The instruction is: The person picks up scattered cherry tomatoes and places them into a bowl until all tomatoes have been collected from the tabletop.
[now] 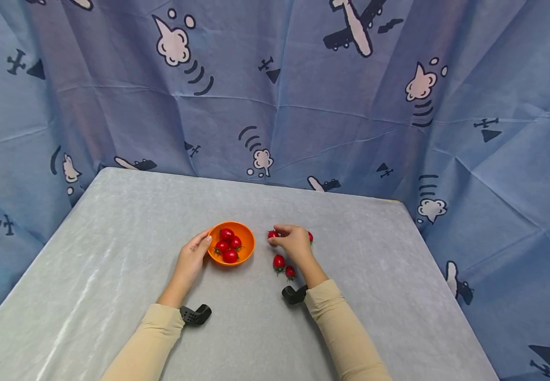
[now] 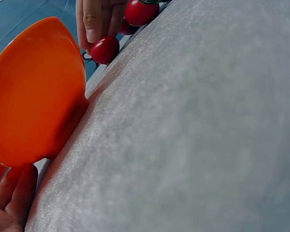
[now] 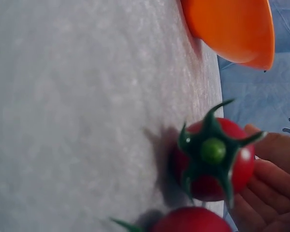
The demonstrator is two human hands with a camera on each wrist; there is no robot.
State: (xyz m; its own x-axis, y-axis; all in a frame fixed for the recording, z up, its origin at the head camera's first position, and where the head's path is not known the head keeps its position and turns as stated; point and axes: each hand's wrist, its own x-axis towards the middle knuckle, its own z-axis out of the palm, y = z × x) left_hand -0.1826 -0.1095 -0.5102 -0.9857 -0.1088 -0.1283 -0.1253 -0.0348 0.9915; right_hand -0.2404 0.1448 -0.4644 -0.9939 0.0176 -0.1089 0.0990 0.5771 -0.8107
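My left hand [image 1: 191, 259] holds an orange bowl [image 1: 250, 252] by its left side, thumb at the rim and fingers against the outside. Several red cherry tomatoes [image 1: 227, 245] with green stems lie inside the bowl. To the right of it, my right hand [image 1: 297, 247] pinches a cherry tomato [image 1: 272, 236] between thumb and fingers, close to the tabletop. That tomato [image 2: 105, 50] also shows under the right fingertips in the left wrist view. Two more tomatoes, one whole [image 1: 278, 262] and one smaller [image 1: 290, 272], lie just below the right hand.
Another tomato [image 1: 310, 237] peeks out behind the right hand, partly hidden. A pale grey cloth covers the table [image 1: 113, 254]. Behind it hangs a blue patterned curtain [image 1: 236, 63]. Dark devices sit on the left wrist [image 1: 196, 315] and the right wrist [image 1: 294, 295].
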